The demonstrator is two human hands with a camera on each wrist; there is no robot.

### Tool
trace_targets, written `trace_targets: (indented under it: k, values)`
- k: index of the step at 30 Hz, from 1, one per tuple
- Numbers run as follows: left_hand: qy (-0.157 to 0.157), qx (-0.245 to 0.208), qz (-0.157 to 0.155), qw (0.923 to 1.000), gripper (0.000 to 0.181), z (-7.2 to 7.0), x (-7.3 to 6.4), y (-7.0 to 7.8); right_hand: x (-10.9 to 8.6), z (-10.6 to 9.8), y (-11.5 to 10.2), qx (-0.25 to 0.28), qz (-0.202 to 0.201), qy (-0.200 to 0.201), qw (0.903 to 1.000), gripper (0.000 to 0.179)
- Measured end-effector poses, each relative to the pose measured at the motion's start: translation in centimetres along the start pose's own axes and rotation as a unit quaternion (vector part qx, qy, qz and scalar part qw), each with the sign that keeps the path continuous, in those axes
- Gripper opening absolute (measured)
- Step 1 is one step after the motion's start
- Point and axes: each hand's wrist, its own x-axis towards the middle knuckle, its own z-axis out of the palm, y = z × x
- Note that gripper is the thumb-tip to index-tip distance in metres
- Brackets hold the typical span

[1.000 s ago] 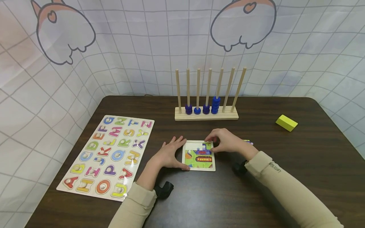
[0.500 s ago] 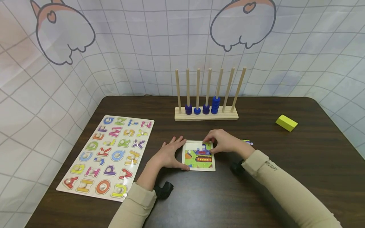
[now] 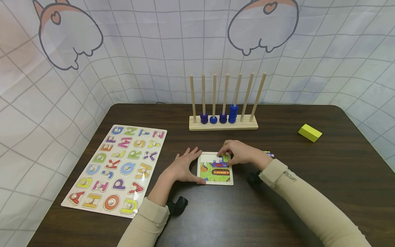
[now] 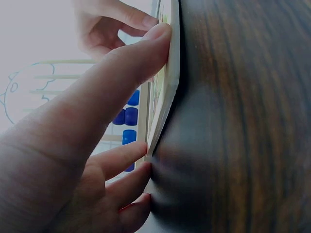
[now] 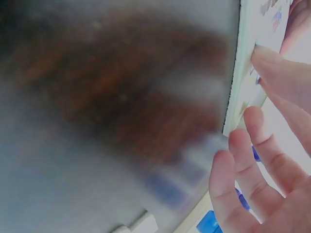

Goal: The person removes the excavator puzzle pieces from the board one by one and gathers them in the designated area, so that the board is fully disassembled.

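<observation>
Right hand shifted left over puzzle, grip unclear; spread left hand touching it

The square puzzle, pale-framed, lies on the worktop. Its picture shows a tracked vehicle, and pieces fill the lower part. One green and purple piece sits at one o'clock; at eleven, the white base is bare.

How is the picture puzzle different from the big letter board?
The picture puzzle is small; the letter board is much bigger.
The letter board has round knobs; the picture puzzle shows none.
The left hand touches the picture puzzle; no hand touches the letter board.
Both lie on the dark table.
</observation>
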Motion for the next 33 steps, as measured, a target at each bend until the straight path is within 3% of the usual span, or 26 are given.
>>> trace_targets:
  k: [18,33]
  values:
    - [-0.002,-0.003,-0.002,1.0000,0.103,0.0,0.0,0.2,0.6,-0.2,-0.8,-0.033,0.033,-0.039,0.9982,0.034]
    - [-0.002,0.002,-0.004,1.0000,0.104,0.0,0.0,0.0,0.4,0.0,-1.2,-0.030,0.018,-0.013,0.9993,0.030]
